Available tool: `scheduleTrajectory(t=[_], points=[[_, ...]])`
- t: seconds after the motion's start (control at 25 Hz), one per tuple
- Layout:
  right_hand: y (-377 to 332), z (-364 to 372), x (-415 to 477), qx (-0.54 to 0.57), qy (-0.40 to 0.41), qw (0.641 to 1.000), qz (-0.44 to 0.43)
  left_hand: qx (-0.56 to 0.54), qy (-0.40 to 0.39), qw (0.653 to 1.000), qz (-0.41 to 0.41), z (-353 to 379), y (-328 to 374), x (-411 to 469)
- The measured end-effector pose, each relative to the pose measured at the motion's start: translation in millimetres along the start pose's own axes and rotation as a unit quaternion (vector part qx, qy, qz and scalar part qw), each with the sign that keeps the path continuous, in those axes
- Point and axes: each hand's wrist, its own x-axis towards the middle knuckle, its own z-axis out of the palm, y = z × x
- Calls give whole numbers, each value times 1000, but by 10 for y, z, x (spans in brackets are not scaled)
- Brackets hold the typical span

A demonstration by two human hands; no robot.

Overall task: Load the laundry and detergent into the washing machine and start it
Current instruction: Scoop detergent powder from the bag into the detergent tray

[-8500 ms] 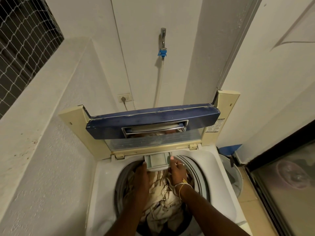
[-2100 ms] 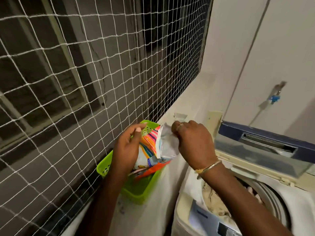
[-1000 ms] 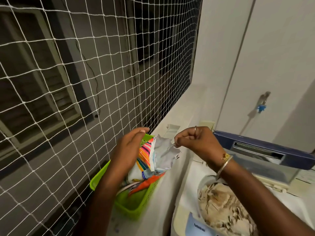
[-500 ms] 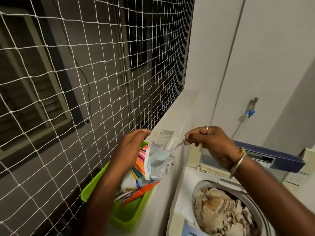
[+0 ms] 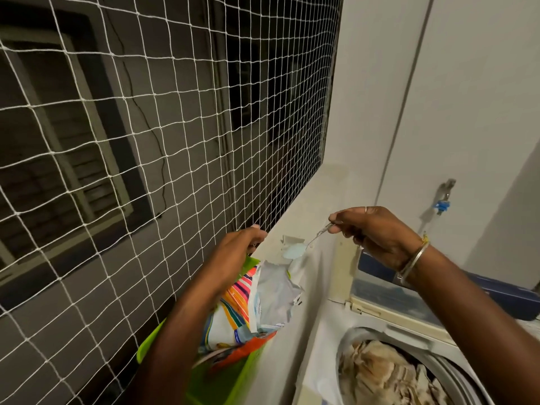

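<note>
Carrying that heaped spoon [image 5: 310, 243] across to the washing machine [image 5: 318, 349] is where you can lose the load. Your right hand [image 5: 377, 238] has its grip pinched on the far end of the thin handle, so by my judgement any tilt or jolt tips the pale blue detergent [image 5: 293, 252] off the bowl. The bowl hangs a little below and left of that grip, above the open mouth of the detergent packet [image 5: 263, 299]. A spill here falls back in or onto the ledge [image 5: 315, 194]; further right it would land on the machine's white top, not in the drum. Your left hand [image 5: 236, 249] has its grip clenched on the packet's upper edge, keeping it upright in the green basket [image 5: 230, 381] beneath; release it carelessly and the packet may slump. The laundry [image 5: 385, 375] lies in the open drum, below and right of the right grip. The raised lid [image 5: 496, 293] stands just below your right wrist and looks easiest to clip. A net [image 5: 175, 141] hangs left of the left grip; a tap [image 5: 442, 197] sits on the wall right of the right grip
</note>
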Motion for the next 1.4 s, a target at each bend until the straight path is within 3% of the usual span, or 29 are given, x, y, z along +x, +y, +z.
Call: scheduleTrajectory(t=[0.6,1.4], points=[[704,115,1288,16,-4,995,96,-21,88,996,-4,-83,-73,-264],[1081,99,1691,-110,-28,992,57,31,101,994,12,-109,-168,-286]])
